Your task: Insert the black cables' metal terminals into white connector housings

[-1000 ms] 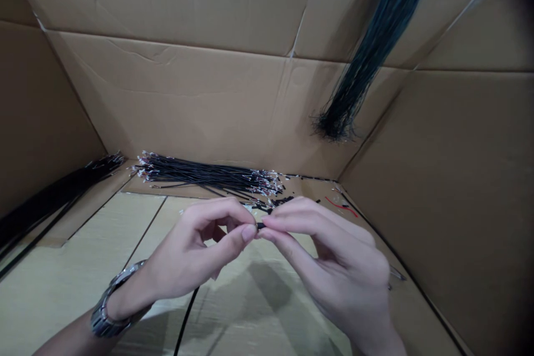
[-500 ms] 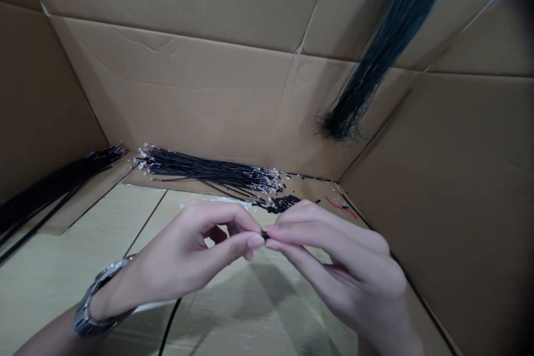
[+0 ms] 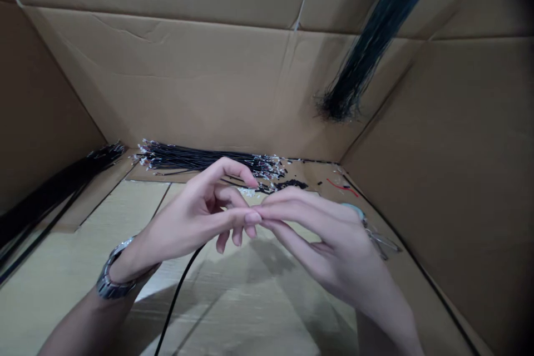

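Observation:
My left hand (image 3: 200, 206), with a metal watch (image 3: 117, 270) on its wrist, has its index finger lifted while the thumb and other fingers stay curled. From beneath it a thin black cable (image 3: 179, 292) runs down to the bottom edge. My right hand (image 3: 329, 239) is closed in a pinch, its fingertips meeting the left thumb tip. Whatever lies between the fingertips is hidden. Just beyond the hands are a pile of short black pieces (image 3: 292, 184) and some small white bits (image 3: 248, 192).
Cardboard walls (image 3: 179, 83) surround the work surface. A bundle of cut black cables (image 3: 187, 157) lies along the back, another long bundle (image 3: 54, 189) at the left. Dark thin wires (image 3: 367, 61) hang at the right. Beside the right hand are a tool (image 3: 381, 239) and a red wire (image 3: 342, 186).
My left index finger has lifted away from the pinch, and its other fingers have spread. The dark piece between the fingertips is now hidden. The view has shifted, and the tool at right now shows.

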Demonstrator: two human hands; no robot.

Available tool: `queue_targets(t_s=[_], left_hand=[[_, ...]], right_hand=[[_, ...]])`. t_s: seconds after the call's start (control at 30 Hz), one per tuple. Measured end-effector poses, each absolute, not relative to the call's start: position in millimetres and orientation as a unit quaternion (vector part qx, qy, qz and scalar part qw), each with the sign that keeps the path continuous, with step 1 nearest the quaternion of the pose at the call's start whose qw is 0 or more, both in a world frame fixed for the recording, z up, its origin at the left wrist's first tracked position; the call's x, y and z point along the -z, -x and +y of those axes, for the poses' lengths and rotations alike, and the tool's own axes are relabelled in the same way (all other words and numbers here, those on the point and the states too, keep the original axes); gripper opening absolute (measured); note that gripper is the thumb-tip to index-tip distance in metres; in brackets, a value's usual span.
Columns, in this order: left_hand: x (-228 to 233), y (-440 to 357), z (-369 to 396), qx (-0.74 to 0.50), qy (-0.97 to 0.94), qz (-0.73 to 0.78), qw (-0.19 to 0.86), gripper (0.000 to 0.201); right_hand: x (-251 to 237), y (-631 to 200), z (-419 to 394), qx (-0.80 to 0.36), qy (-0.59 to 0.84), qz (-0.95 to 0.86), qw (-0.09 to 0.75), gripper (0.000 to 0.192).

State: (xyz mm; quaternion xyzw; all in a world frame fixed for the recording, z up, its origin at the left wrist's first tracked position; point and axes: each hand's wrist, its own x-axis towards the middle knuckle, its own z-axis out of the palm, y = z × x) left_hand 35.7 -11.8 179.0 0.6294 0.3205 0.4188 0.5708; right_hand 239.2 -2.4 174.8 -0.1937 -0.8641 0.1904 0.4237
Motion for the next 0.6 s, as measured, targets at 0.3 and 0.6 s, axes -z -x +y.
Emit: queue_targets(t_s=[0.3,0.6], left_hand=[[-173,-24,4,-0.294,-0.704,0.355,0.54,0.023],[-182,-25,-12,-0.289,-0.769,0.459,0.338,0.032]], right_hand=[[-171,-243,15,-0.08,0.277,-0.827,0.483,0.011],[-177,-253,21,-0.144,0.221,-0.838,0.477,0.01]])
